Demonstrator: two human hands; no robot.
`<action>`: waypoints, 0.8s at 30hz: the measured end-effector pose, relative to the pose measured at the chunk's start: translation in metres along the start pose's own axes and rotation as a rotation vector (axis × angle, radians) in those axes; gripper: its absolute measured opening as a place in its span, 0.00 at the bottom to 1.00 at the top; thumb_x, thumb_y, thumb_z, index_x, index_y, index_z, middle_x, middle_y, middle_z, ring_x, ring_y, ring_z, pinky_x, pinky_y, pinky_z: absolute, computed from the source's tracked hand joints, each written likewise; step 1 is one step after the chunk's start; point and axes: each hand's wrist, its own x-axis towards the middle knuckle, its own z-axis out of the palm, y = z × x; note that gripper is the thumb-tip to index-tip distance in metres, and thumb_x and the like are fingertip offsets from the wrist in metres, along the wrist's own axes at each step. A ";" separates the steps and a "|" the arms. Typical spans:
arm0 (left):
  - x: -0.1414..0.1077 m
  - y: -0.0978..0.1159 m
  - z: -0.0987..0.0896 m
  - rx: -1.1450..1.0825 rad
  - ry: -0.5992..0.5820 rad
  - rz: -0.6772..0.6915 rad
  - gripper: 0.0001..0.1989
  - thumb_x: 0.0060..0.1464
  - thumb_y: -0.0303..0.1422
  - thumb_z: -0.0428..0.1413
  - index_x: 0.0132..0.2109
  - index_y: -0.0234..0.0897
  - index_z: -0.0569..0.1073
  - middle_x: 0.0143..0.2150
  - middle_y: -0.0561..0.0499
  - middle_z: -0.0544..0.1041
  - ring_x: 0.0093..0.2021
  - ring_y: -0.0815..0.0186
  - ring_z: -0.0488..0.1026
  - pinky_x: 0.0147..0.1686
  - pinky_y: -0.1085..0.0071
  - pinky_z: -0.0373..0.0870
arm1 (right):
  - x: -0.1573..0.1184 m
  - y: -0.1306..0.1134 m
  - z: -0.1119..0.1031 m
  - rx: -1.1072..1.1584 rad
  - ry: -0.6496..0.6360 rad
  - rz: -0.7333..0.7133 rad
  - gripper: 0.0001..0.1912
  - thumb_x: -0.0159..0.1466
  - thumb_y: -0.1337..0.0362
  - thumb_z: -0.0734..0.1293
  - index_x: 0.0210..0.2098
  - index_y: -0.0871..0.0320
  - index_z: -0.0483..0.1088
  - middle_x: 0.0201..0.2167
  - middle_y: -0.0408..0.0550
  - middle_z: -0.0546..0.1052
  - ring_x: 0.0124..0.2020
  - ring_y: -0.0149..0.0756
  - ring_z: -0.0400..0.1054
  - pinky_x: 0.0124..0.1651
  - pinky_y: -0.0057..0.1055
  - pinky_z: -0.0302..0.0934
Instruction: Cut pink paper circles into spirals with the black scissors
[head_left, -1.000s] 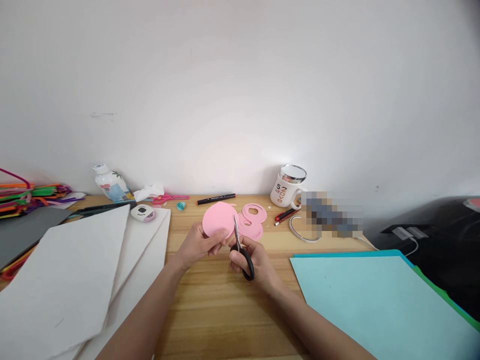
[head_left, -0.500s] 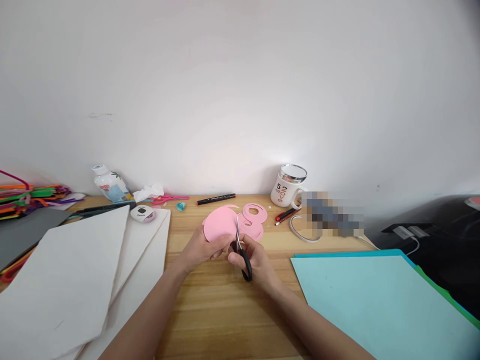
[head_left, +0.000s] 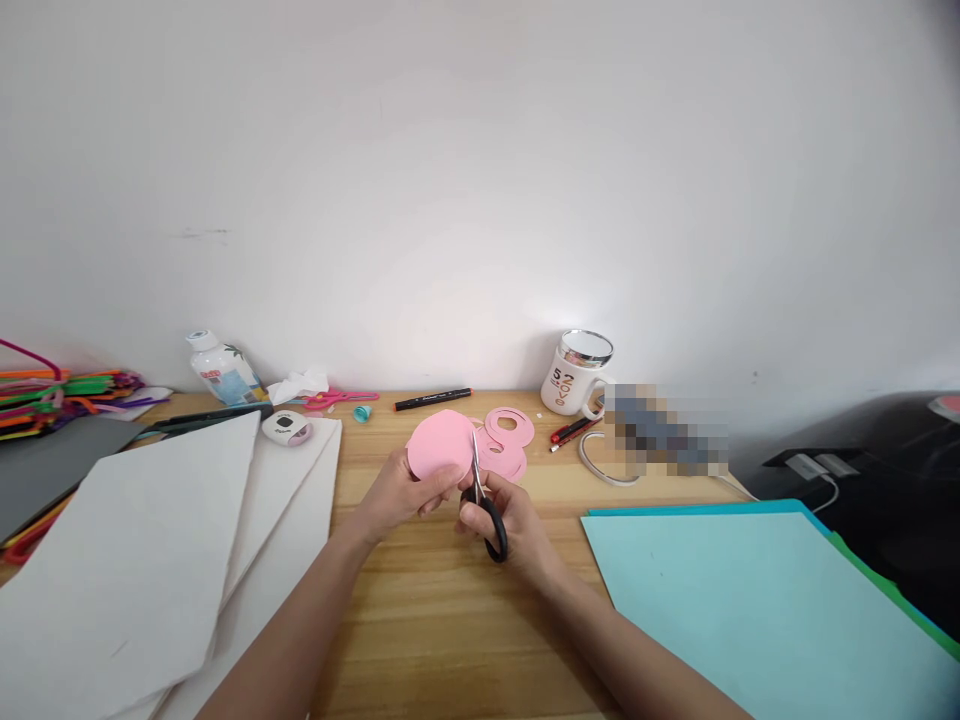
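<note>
A roundish piece of pink paper (head_left: 441, 442) is pinched at its lower edge by my left hand (head_left: 409, 492), thumb on top. My right hand (head_left: 517, 520) is closed round the black handles of a pair of scissors (head_left: 495, 530). Their metal blades point up and lie along the right edge of the paper. Just behind the blades, pink paper offcuts (head_left: 517, 428) with round holes rest on the wooden table (head_left: 435, 630).
White boards (head_left: 150, 560) lie at left, a correction tape dispenser (head_left: 286, 427) upon them. Light blue sheets (head_left: 750, 600) cover the right front. Along the wall stand a white bottle (head_left: 223, 370) and a mug (head_left: 574, 375), with a black marker (head_left: 433, 399) and pink scissors (head_left: 341, 398) lying between them.
A thin curved strip that stuck out at the paper's upper right no longer shows there. The scissors have tilted slightly, their handles shifting a little to the right. The left hand stays nearly still.
</note>
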 end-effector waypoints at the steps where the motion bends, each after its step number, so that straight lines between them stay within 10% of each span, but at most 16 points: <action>1: 0.000 -0.001 0.000 0.003 -0.003 0.001 0.14 0.48 0.40 0.55 0.26 0.32 0.70 0.13 0.59 0.57 0.15 0.76 0.52 0.14 0.78 0.49 | 0.000 0.000 0.000 0.005 0.002 -0.002 0.21 0.48 0.51 0.71 0.32 0.58 0.64 0.17 0.37 0.63 0.18 0.27 0.54 0.21 0.25 0.50; 24: 0.002 0.003 0.003 -0.119 -0.077 -0.026 0.17 0.50 0.43 0.54 0.25 0.32 0.69 0.11 0.58 0.63 0.10 0.77 0.57 0.11 0.80 0.48 | 0.000 0.008 0.002 0.051 -0.037 0.008 0.19 0.49 0.52 0.71 0.31 0.58 0.63 0.17 0.37 0.65 0.16 0.26 0.55 0.21 0.25 0.51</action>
